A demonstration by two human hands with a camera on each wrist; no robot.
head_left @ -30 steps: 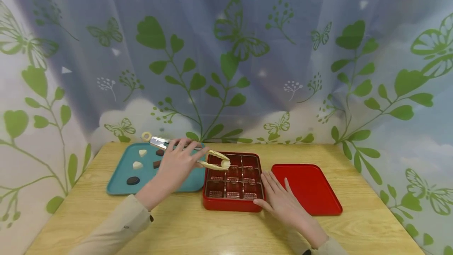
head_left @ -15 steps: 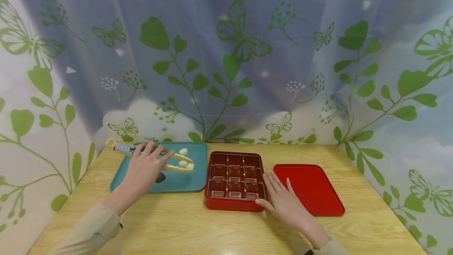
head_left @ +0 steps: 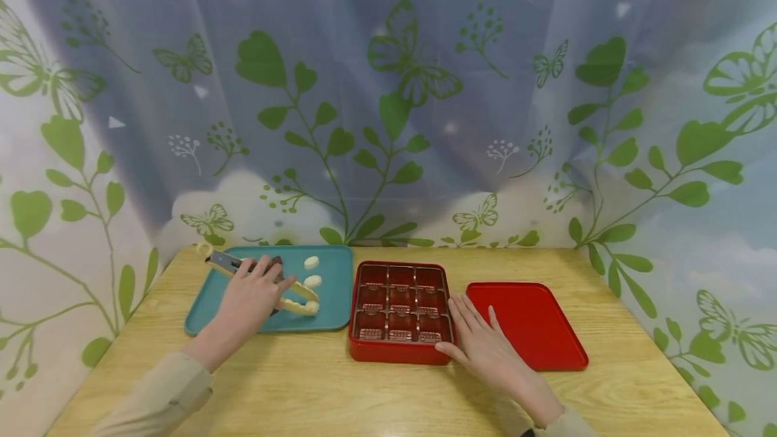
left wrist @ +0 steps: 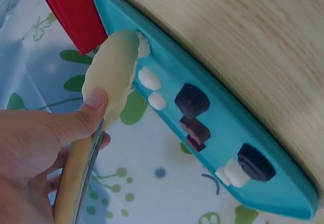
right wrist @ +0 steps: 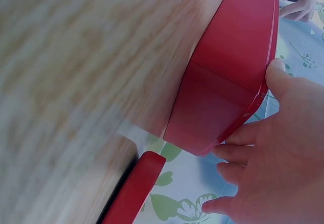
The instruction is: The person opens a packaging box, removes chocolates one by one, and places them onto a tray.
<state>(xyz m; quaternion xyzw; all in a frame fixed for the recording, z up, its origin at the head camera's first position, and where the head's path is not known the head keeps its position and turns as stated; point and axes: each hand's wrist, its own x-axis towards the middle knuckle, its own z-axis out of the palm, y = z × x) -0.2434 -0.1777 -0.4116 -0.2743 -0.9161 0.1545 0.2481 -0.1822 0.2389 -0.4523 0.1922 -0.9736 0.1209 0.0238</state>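
Observation:
My left hand point(head_left: 247, 297) grips a pair of tongs point(left wrist: 111, 69) with cream scalloped tips and a metal handle, over the blue tray point(head_left: 336, 299). At the tips, near the tray's front right, is a small white sweet-like piece point(left wrist: 145, 45). Two more white pieces point(left wrist: 150, 78) lie beside it. Dark brown pieces point(left wrist: 192, 100) and further white ones point(left wrist: 236, 173) lie farther left, mostly hidden by the hand in the head view. My right hand point(head_left: 488, 346) rests against the right side of a red box point(head_left: 397, 354), fingers extended, thumb at its near corner.
Inside the box is a dark red divider insert point(head_left: 400, 312) with several compartments. A red lid point(head_left: 531, 322) lies flat on the wooden table point(head_left: 388, 400) right of the box. Behind the table hangs a patterned curtain point(head_left: 340, 52).
The tongs went left from above the box to the tray, with a white piece at their tips, then came lower toward the tray's front. My right hand stayed at the box.

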